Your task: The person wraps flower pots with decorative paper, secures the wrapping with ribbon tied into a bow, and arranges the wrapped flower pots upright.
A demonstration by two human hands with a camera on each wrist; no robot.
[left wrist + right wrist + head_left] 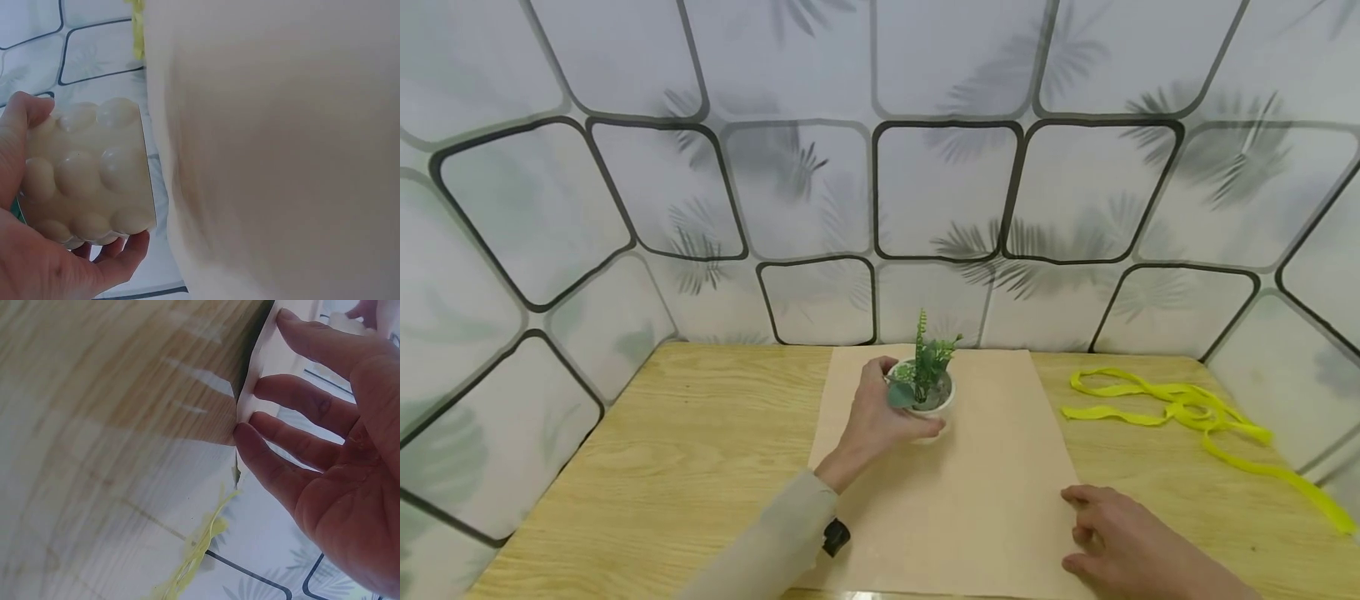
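My left hand [880,419] grips a small white pot [80,172] with round bumps on its side, thumb on the near side and fingers round the far left. Green artificial-looking leaves [931,364] rise from the pot's top. It stands out over the far half of a pale beige sheet of paper [977,500]. At the sheet's right edge is my right hand [1131,533], its fingers extended and slightly bent. In the right wrist view the fingertips touch the paper's edge [248,394].
A bright yellow ribbon [1195,414] lies loosely looped on the right of the wood-grain table [722,417]. Behind and at both sides hangs a patterned white backdrop [820,192], meeting the table's back edge. A dark watch [836,537] sits at the left sleeve.
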